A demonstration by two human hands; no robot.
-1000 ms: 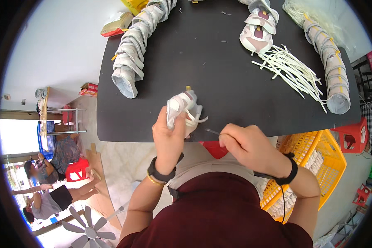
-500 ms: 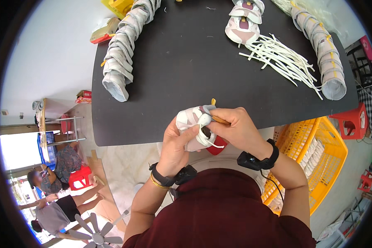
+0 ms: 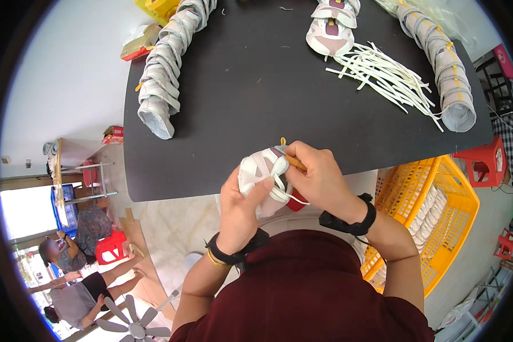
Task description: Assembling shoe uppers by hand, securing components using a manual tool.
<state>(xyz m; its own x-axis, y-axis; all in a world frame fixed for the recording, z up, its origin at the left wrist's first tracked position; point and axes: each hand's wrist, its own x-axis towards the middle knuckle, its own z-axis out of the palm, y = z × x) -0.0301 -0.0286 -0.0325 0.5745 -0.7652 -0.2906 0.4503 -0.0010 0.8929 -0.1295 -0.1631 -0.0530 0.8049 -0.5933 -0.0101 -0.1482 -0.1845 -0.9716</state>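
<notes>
No words or numbers can be read clearly. At the left, a red box (image 3: pixel 113 134) bears pale marks, too small and blurred to make out.

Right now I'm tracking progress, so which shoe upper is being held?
The pale upper in the left hand; other uppers on the table lie nested in rows.

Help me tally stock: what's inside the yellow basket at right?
Inside the yellow basket are whitish rows that look like stacked shoe uppers. Whatever lies beneath them is covered, and the person's right forearm hides part of the contents.
</notes>
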